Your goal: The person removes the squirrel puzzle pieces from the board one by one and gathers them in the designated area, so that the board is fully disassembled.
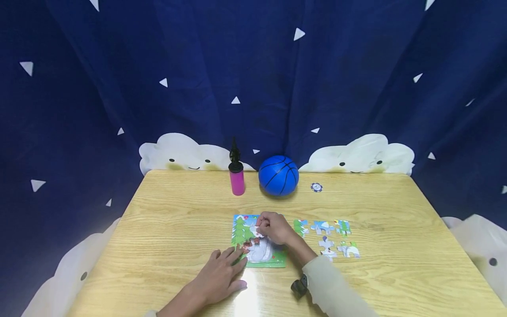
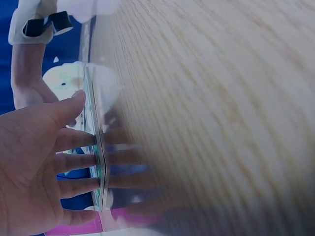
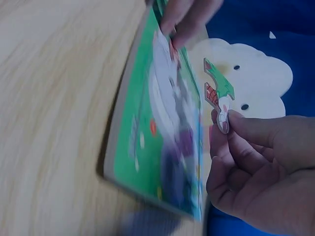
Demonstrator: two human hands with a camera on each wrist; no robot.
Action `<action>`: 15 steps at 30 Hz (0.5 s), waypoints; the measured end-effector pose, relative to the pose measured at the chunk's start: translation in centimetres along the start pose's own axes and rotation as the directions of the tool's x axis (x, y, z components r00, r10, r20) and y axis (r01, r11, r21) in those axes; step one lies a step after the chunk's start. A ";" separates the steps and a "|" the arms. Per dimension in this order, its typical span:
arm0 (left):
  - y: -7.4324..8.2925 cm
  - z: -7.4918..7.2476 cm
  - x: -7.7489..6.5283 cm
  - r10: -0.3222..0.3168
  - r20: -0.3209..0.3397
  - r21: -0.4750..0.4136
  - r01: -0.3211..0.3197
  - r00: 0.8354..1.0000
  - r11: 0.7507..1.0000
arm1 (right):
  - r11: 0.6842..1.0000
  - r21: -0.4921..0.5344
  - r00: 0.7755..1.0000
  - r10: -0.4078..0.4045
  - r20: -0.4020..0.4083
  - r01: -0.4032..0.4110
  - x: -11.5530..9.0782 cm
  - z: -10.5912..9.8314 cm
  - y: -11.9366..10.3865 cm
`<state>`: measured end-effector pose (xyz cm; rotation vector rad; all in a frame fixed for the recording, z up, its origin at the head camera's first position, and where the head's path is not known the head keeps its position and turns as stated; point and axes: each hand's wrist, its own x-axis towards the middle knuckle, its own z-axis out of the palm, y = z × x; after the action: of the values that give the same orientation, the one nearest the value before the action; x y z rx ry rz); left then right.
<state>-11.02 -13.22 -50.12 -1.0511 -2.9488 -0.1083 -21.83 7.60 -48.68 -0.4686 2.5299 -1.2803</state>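
A jigsaw puzzle board (image 1: 279,263) with a green border lies on the table, its left part showing a fir tree and a grey-white figure low in the middle. My right hand (image 1: 276,227) is over its upper right part. In the right wrist view, the thumb and fingers of that hand pinch a puzzle piece (image 3: 222,93), green, red and white, held just off the board. My left hand (image 1: 222,274) lies at the board's lower left with fingers extended, the fingertips touching it. In the left wrist view those fingers (image 2: 78,162) look straight and spread.
Several loose puzzle pieces (image 1: 325,243) lie right of the board. Behind stand a pink pump (image 1: 237,181) with a black top, a blue ball (image 1: 278,175) and a poker chip (image 1: 316,187). A dark blue curtain (image 1: 253,66) hangs behind the wooden table (image 1: 174,211).
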 end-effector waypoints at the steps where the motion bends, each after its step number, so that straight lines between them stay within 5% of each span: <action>1: 0.0 0.0 0.0 -0.001 0.002 0.000 0.001 1.000 1.000 | 1.000 -0.002 1.000 -0.005 -0.005 0.005 -0.2 -0.3 0.2; 15: 0.0 0.0 0.2 -0.004 0.020 -0.012 0.004 1.000 1.000 | 0.996 -0.052 0.996 0.077 -0.039 -0.079 -4.2 -6.8 4.4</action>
<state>-11.12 -13.08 -50.07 -1.0539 -2.9717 -0.1171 -21.26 16.70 -47.96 -0.3570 2.5916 -1.2068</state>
